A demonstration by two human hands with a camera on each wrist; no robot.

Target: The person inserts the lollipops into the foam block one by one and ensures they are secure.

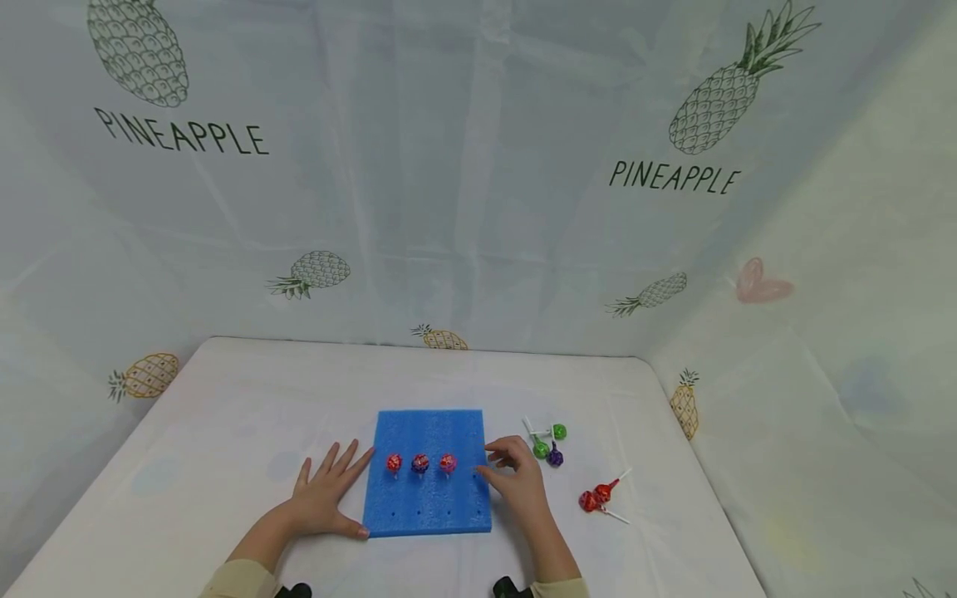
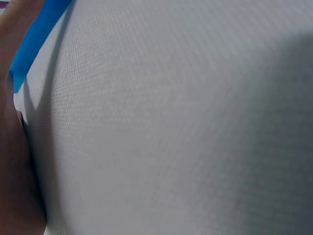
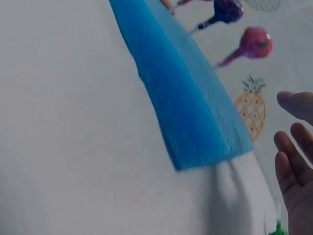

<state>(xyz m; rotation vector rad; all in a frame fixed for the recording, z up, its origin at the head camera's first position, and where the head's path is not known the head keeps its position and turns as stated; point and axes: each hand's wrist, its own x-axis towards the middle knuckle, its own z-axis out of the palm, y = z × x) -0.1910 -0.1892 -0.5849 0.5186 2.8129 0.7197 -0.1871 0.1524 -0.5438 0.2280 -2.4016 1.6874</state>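
A blue foam board (image 1: 429, 502) with small holes lies on the table. Three wrapped lollipops stand in a row in it: a red lollipop (image 1: 394, 463), a dark blue-and-red lollipop (image 1: 420, 463) and a pink lollipop (image 1: 448, 463). My left hand (image 1: 323, 497) lies spread at the board's left edge, forefinger and thumb tips against it. By the right edge hovers my right hand (image 1: 517, 473), fingers loosely bent and nothing between them. The right wrist view shows those fingers (image 3: 293, 161) apart from the board, beyond its end.
Green lollipops (image 1: 541, 448) and a purple lollipop (image 1: 555, 454) lie right of my right hand. Nearer the front right, red lollipops (image 1: 589, 501) lie together with their sticks pointing right. A white cloth covers the table (image 1: 299, 399), and a pineapple-print curtain (image 1: 419, 166) hangs behind.
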